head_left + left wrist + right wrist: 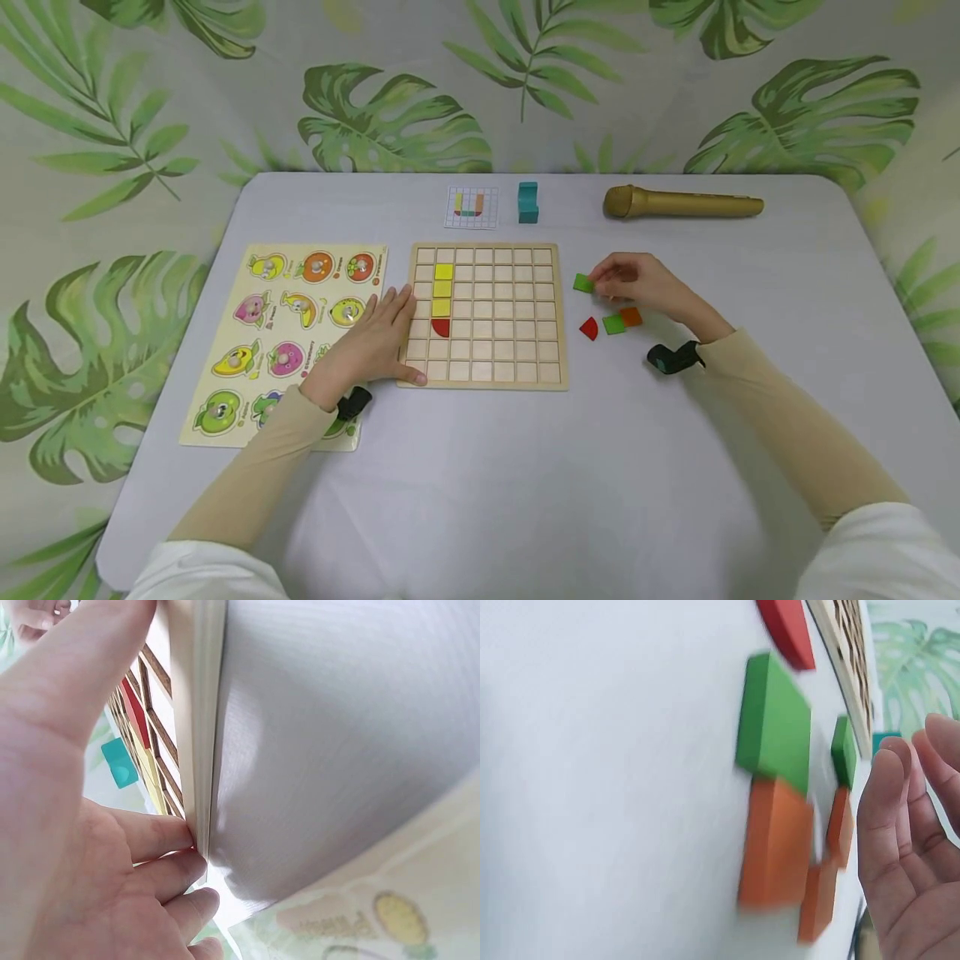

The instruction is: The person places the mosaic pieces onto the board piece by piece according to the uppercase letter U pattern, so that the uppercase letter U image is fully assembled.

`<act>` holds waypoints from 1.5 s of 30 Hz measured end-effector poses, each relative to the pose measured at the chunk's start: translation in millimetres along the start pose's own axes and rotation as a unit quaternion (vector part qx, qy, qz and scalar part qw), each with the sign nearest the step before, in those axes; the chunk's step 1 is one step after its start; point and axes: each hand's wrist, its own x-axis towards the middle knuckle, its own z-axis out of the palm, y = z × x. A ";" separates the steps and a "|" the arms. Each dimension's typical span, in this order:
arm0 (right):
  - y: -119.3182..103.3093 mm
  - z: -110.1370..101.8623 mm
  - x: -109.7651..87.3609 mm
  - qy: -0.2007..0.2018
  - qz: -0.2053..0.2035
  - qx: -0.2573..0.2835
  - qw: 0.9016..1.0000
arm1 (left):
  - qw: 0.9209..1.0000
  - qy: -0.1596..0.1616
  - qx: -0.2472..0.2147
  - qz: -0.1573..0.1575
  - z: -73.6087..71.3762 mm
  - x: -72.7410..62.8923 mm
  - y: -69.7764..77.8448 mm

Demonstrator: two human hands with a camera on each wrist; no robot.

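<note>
A wooden grid board [504, 321] lies mid-table, holding a column of yellow squares [442, 289] above a red quarter-round piece [441, 327]. My left hand [373, 340] rests along its left edge, thumb near the bottom corner; in the left wrist view its fingertips touch the board's side [201, 735]. To the board's right hovers my right hand [637, 282], with fingers loosely bent and nothing between them in the right wrist view. Close to its fingertips lies a green square [582, 283]. Another green square [614, 324], an orange square [632, 317] and a red quarter-round [589, 328] lie below. More orange squares [840, 829] show in the right wrist view.
Left of the board lies a fruit puzzle board [262, 333], partly beneath my left arm. Behind the grid are a pattern card [471, 207] with a U shape and a teal block [528, 202]. A gold microphone [682, 202] lies at the back right.
</note>
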 end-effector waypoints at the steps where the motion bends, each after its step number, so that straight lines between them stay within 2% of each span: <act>1: 2.7 -3.5 -3.1 0.006 0.005 0.003 1.000 | 1.000 -0.001 0.000 -0.001 0.3 0.0 0.1; 8: 17.6 -19.4 -19.0 0.032 0.020 -0.003 0.999 | 1.000 -0.002 -0.005 -0.003 0.4 -0.8 0.7; 13: 14.4 -19.8 -24.3 0.021 0.013 0.020 0.999 | 1.000 0.001 -0.007 -0.002 3.3 -0.1 -2.4; 19: 17.8 -12.2 -23.4 -0.022 -0.028 -0.021 0.999 | 1.000 0.000 -0.004 -0.001 1.1 -1.3 0.0; 24: 18.4 -5.9 -25.6 -0.061 -0.040 -0.066 0.995 | 1.000 0.001 -0.005 0.000 1.4 -1.2 0.1; 28: 17.5 -1.8 -29.3 -0.058 -0.050 -0.109 0.991 | 1.000 0.001 -0.004 0.001 2.2 -0.8 -1.0; 32: 16.8 1.5 -31.4 -0.051 -0.067 -0.131 0.988 | 1.000 0.001 -0.004 0.003 2.5 -0.4 -2.0; 42: 10.4 4.9 -28.3 -0.043 -0.089 -0.149 0.984 | 1.000 0.004 -0.006 0.006 1.2 -0.2 -1.5; 45: 9.1 2.3 -25.4 -0.045 -0.083 -0.140 0.986 | 1.000 0.011 -0.013 0.011 1.5 -0.5 -2.5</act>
